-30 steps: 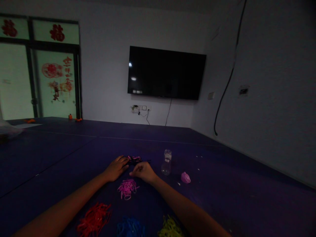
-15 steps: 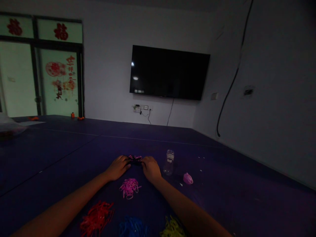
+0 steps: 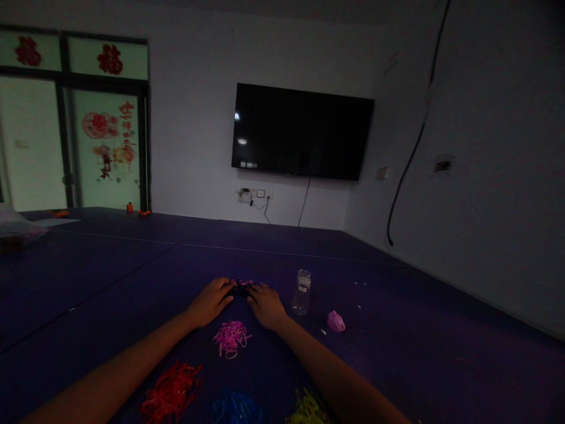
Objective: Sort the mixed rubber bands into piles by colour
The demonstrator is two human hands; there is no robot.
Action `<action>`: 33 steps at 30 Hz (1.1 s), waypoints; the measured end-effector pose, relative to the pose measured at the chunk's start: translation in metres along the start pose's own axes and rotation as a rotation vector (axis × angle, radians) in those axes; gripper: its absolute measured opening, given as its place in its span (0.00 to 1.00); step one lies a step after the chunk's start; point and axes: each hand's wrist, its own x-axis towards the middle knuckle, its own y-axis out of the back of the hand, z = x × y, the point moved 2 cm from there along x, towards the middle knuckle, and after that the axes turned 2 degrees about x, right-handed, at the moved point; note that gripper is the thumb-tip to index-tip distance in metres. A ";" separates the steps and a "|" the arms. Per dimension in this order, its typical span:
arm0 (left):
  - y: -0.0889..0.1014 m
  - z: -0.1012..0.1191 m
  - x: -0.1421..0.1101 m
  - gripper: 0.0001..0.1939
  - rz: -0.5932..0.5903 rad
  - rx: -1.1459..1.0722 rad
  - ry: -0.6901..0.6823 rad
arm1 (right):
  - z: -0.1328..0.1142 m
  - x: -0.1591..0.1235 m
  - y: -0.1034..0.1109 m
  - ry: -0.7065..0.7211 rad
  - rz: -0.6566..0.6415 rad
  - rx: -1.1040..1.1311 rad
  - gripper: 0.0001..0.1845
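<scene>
A mixed pile of black and pink rubber bands lies on the dark purple table between my hands. My left hand rests at its left edge, fingers stretched toward it and thumb apart. At the right edge of the pile lies my right hand, its fingers reaching forward and touching the bands. I see nothing held in either hand. Closer to me is a loose heap of pink rubber bands. Heaps of red rubber bands, blue rubber bands and yellow rubber bands lie along the bottom of the view.
A clear bottle stands just right of my right hand, with a pink cap-like piece beyond it. Small white scraps lie nearby. A plastic bag sits far left. A screen hangs on the wall ahead.
My right hand, earlier with fingers pinched above the pink heap, has moved up and right to the mixed pile, and its fingers now stretch out there. The left hand stays by the pile.
</scene>
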 end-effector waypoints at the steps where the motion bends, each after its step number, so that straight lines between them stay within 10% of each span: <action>1: -0.001 -0.001 0.000 0.17 0.008 0.005 0.004 | 0.000 0.000 0.000 0.001 -0.010 -0.003 0.21; 33: -0.002 -0.005 -0.001 0.17 -0.034 0.019 0.056 | -0.002 0.004 0.001 0.085 -0.053 0.026 0.18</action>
